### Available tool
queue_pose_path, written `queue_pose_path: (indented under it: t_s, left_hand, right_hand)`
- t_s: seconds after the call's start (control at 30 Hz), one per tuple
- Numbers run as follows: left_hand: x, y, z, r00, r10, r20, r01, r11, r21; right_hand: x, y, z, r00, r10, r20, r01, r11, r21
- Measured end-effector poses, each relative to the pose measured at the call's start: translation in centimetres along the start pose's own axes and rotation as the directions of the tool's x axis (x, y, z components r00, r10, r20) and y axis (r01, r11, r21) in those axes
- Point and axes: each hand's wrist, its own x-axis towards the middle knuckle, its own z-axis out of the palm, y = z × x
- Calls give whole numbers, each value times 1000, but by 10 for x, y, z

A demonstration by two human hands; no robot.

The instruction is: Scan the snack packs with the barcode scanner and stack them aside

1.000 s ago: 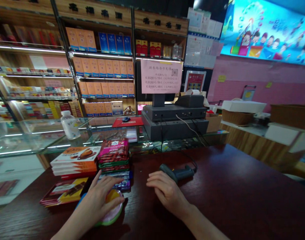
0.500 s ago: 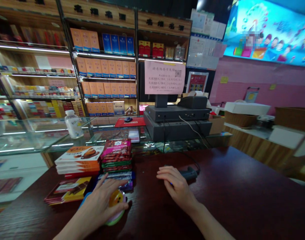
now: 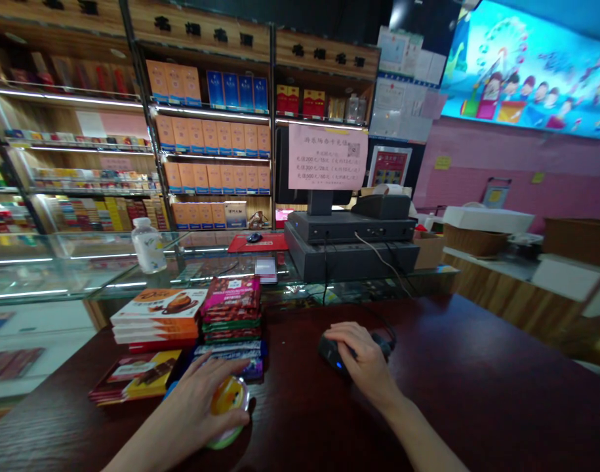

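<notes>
My left hand [image 3: 204, 400] lies over a round clear-lidded container [image 3: 235, 395] with yellow inside and a green rim. Its thumb presses the near side and its fingers reach round the far side; the palm hides part of it. My right hand [image 3: 361, 357] is wrapped over a black barcode scanner [image 3: 331, 354] on the brown table, where a small blue light shows. Just beyond my left hand sit a stack of pink-topped chocolate packs [image 3: 231, 299], blue-purple packs [image 3: 255, 367], white-and-orange boxes [image 3: 157, 308] and flat yellow-and-red packs [image 3: 137, 377].
A black till with a monitor [image 3: 320, 202] stands behind the brown table [image 3: 477, 393] on a glass counter [image 3: 196, 262]. A white bottle [image 3: 149, 246] and a mouse [image 3: 254, 238] on a red mat are there too. The scanner's cable trails behind it. Stocked shelves line the back.
My right hand has come down and closed over the barcode scanner, whose head now points left. My left thumb has drawn in against the round container.
</notes>
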Motion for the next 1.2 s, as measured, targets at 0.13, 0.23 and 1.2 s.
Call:
queue_pose_path:
  t_s: [0.13, 0.23, 1.2]
  left_hand:
    - [0, 1, -4, 999, -31, -8, 31, 999, -29]
    - [-1, 0, -5, 999, -47, -28, 45, 997, -55]
    - [-7, -13, 6, 989, -84, 120, 101, 985, -139]
  right_hand:
    - [0, 0, 0, 1000, 2, 10, -2, 1000, -5]
    - [0, 0, 0, 1000, 5, 10, -5, 1000, -4]
    - [-2, -6, 6, 997, -54, 62, 52, 998, 24]
